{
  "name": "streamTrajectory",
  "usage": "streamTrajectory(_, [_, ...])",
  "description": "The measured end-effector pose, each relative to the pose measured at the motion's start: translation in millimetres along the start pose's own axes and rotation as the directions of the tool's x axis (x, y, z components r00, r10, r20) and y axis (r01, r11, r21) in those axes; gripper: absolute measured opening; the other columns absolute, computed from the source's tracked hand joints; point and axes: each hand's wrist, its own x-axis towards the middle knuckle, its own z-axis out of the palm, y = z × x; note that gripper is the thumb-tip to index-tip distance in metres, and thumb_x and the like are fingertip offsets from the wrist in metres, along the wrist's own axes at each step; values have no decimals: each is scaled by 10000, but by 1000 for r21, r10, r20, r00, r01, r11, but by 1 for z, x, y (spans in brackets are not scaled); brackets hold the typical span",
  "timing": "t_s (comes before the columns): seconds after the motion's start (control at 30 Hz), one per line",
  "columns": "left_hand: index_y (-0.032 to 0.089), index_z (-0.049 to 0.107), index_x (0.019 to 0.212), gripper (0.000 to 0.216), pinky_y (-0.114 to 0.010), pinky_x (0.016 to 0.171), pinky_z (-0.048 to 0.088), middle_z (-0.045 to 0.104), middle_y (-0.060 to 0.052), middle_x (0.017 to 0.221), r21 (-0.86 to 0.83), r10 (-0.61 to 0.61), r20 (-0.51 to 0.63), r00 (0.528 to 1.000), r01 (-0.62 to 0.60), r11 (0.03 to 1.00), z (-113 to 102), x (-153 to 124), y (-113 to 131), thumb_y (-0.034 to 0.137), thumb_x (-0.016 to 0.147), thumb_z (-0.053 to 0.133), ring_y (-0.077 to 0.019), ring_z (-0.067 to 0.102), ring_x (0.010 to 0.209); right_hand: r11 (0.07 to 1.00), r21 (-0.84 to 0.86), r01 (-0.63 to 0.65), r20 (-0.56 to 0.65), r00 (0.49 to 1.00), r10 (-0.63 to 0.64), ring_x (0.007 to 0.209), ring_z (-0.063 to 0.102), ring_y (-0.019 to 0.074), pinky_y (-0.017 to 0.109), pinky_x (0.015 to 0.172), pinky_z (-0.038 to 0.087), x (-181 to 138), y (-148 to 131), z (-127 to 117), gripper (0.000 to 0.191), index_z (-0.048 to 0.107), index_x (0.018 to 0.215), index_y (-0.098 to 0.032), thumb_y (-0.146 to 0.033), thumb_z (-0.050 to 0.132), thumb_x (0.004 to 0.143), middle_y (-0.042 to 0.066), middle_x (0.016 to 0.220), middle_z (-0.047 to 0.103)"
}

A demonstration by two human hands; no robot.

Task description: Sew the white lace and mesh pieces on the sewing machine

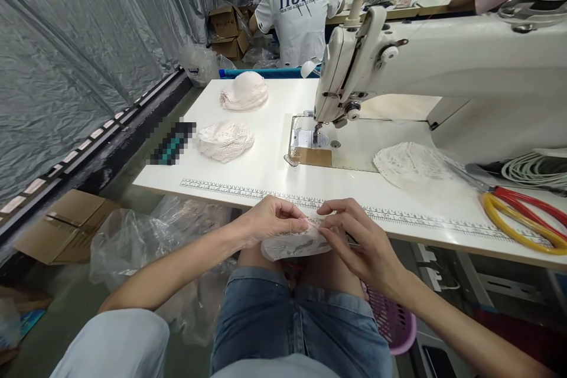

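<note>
My left hand [270,220] and my right hand [354,239] both pinch a small white lace piece [292,243] held over my lap, just below the front edge of the white sewing table [266,171]. The fingertips of both hands meet at the upper edge of the lace. The white sewing machine [398,65] stands on the table beyond them, its needle area [316,133] straight ahead. Two stacks of pale lace cups [225,140] [245,91] lie on the left half of the table, and another lace piece [411,165] lies right of the needle.
Scissors with red and yellow handles [522,212] lie at the table's right end, beside coiled cable [535,171]. A ruler strip [248,191] runs along the front edge. A pink basket [394,319] sits by my right knee. Plastic bags [146,242] and cardboard boxes [62,224] fill the floor left. A person in a white T-shirt [301,12] stands behind the table.
</note>
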Motion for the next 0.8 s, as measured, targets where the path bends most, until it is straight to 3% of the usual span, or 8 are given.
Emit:
streamTrajectory(0.1, [92,676,747,252,-194,614,397,613,-11,679,-3,0,-1,1000,0,1000,-2,1,-1,293,632,775,-70,516,626,1000,10,-17,52,999,16,939,533,200,328,735,467,-5,3,-5,84,523,919,-209,-150,477,881,99,1027,528])
streamTrajectory(0.2, [93,679,748,240,-195,619,403,613,-11,679,33,3,21,1000,-4,999,0,2,2,289,640,768,-74,522,631,999,-17,-48,24,999,48,943,531,209,330,719,467,-5,4,-5,57,530,917,-208,-180,497,878,105,1033,531])
streamTrajectory(0.47, [105,692,743,271,-221,642,421,624,-21,681,48,3,-2,1000,-3,999,2,2,0,333,623,774,-100,536,649,991,-101,88,-30,995,-91,907,543,200,358,737,422,6,2,3,105,520,891,-194,-100,515,845,96,1019,584])
streamTrajectory(0.63, [119,699,792,237,-218,650,431,644,-32,724,127,13,14,1000,-14,992,-4,-1,0,315,665,745,-104,549,669,980,-34,198,191,963,-189,988,522,233,397,794,416,-1,2,-14,32,519,880,-197,-192,535,852,114,1113,557])
streamTrajectory(0.7, [117,697,802,221,-216,651,434,652,-38,742,168,6,31,999,-11,986,-4,-1,2,300,682,729,-110,559,681,988,-7,154,177,973,-151,1025,508,249,401,814,419,-3,2,-21,98,524,879,-200,-272,578,839,117,1125,547])
streamTrajectory(0.8, [115,694,805,179,-208,627,419,649,-32,727,260,18,79,997,-38,965,0,-2,8,271,716,691,-110,554,669,993,93,-68,135,989,56,1031,509,232,353,812,440,1,2,-23,287,505,1041,-210,-345,621,816,114,1140,541])
